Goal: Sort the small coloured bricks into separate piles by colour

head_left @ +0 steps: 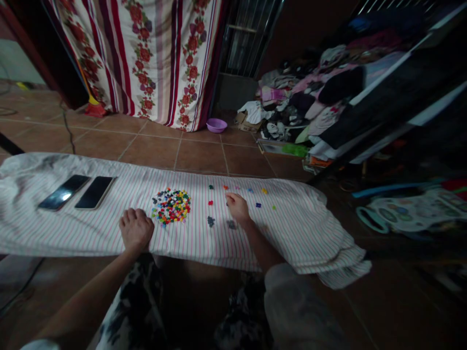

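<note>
My left hand [136, 229] rests on the striped cloth [197, 243], fingers down on it, just left of a round pile of small multicoloured beads [171, 206]. My right hand [238, 208] is over the cloth right of the pile, thumb and fingertips pinched together; anything between them is too small to make out. Little groups sorted by colour lie around it: green beads [211, 186], orange beads [225, 187], blue beads [250, 190], yellow beads [264, 190], red beads [210, 202], dark blue beads [258, 205] and dark grey beads [210, 221]. A dark piece shows partly beneath my right hand.
Two phones [95, 193] lie on the cloth at left. Beyond are a tiled floor [153, 146], a floral curtain [146, 58], a purple basin [216, 126] and a red broom [95, 110]. Heaped clothes [302, 97] fill the back right.
</note>
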{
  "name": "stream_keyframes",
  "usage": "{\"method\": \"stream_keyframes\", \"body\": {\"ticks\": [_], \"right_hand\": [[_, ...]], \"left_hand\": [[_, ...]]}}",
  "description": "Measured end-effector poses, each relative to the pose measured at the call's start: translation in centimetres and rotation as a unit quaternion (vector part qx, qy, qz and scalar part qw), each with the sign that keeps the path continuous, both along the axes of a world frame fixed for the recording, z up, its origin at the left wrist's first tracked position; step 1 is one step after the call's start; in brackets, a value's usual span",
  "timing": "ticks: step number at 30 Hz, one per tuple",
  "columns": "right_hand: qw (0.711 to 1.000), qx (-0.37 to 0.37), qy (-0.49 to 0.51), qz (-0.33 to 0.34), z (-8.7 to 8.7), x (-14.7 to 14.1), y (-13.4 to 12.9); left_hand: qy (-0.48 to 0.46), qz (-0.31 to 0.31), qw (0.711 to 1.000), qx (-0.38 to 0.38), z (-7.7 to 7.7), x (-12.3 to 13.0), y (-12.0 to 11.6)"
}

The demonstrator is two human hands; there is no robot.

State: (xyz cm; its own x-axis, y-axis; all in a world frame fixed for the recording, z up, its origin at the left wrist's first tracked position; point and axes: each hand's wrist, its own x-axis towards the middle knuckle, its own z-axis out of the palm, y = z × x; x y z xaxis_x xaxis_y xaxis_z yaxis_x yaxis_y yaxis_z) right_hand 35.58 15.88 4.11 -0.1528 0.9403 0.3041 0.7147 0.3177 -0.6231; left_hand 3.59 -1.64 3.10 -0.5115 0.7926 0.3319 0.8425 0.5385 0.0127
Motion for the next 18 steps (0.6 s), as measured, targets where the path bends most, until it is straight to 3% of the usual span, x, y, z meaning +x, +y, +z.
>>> {"method": "stream_keyframes", "body": {"ticks": [9, 18], "right_hand": [[0.991, -0.031, 0.001, 0.132, -1.7, -9.4, -6.3], [0.992, -0.051, -0.046, 0.109, -2.8, -12.2, -9.2]], "left_hand": [[-0.028, -0.005, 0.999, 0.024, -0.2, 0.0, -0.1], [-0.06, -0.012, 0.998, 0.03, 0.4, 0.1, -0.2]]}}
